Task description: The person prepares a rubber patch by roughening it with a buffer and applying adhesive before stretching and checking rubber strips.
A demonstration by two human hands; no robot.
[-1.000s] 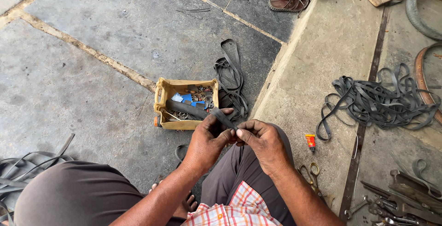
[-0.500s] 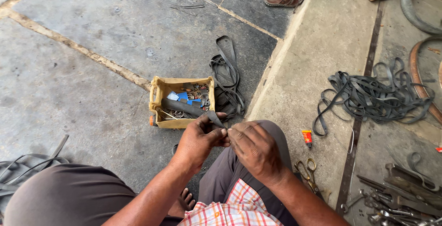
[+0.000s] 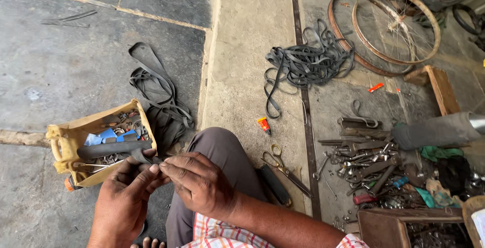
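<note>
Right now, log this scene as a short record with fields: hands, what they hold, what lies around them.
left hand: pinches one end of a small black rubber piece
right hand: fingertips on the same piece
box: yellow, just beyond the hands, holding small parts
scissors: on the ground right of the knee
small orange tube: on the concrete strip
rubber strips: tangled heap farther off
bicycle rim: upper right

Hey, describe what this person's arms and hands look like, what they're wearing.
Both hands are bare: no gloves, rings or watch on the left hand or the right hand. The forearms are uncovered; a short red, white and blue checked shirt sleeve shows at the right upper arm.
</note>
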